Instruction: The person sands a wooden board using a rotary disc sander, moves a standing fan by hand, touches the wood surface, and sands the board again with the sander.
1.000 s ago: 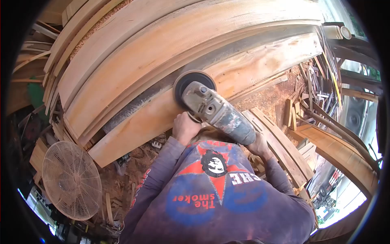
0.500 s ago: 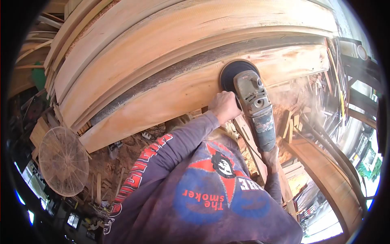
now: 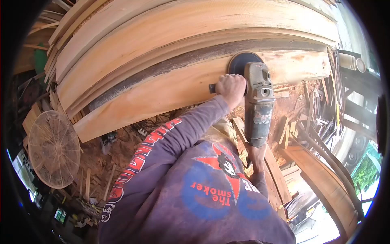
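A disc sander [image 3: 260, 103], grey and worn, lies across the near plank [image 3: 162, 99]. Its dark round disc [image 3: 241, 61] rests on the plank's face toward the far edge, partly covered by the machine's head. My left hand [image 3: 230, 88] is closed around the side handle, whose black end [image 3: 212, 88] sticks out left of the fist. At the rear end of the body, my right hand [image 3: 256, 156] is wrapped around the grip. Its fingers are mostly hidden by the tool and the wrist.
Beyond the near plank lie several long stacked boards [image 3: 191, 26]. A round caged fan [image 3: 55, 149] stands at left. Wood scraps and sawdust cover the ground [image 3: 130, 156] below. More planks [image 3: 325, 183] lean at right, and a long board [image 3: 276, 175] lies beside my right arm.
The sander has moved right and toward the plank's far edge, with both hands still on it. The side handle's end now shows beside my left fist. The whole view has shifted slightly.
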`<state>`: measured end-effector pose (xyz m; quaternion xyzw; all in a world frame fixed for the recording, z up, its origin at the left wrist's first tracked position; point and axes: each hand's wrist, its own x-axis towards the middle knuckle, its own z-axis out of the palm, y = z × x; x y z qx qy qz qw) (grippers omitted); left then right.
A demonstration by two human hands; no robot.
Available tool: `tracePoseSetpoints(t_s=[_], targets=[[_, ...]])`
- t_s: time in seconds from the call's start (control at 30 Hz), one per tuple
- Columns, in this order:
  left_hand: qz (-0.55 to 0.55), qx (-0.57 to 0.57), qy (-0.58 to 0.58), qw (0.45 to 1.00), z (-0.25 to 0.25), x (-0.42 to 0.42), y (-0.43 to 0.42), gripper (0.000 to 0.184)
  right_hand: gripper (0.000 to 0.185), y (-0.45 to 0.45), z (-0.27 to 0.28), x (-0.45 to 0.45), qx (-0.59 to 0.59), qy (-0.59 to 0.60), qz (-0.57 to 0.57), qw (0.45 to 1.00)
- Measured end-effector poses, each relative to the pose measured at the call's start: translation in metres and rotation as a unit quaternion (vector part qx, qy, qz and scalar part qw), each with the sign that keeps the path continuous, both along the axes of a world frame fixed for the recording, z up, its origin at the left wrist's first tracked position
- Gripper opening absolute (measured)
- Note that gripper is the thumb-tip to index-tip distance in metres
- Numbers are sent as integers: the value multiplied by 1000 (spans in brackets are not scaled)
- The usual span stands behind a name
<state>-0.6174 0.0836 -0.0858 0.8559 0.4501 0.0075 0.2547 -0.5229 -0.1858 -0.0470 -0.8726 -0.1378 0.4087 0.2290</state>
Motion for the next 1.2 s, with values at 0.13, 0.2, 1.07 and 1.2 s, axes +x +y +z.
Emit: tracePoseSetpoints(t_s=[0.13,0.2,1.07,1.2], targets=[[45,-59,15,997,2,-96,-1,11,26,0,-4,-58,43,-26,118,992],[62,-63,23,996,4,-138,-2,12,27,-3,-14,-83,41,-31,143,988],[51,-108,3,993,-3,-162,-2,11,33,16,9,-98,-122,-37,153,980],[39,-111,-8,993,-5,-130,-8,11,37,10,11,-67,-92,-48,167,980]])
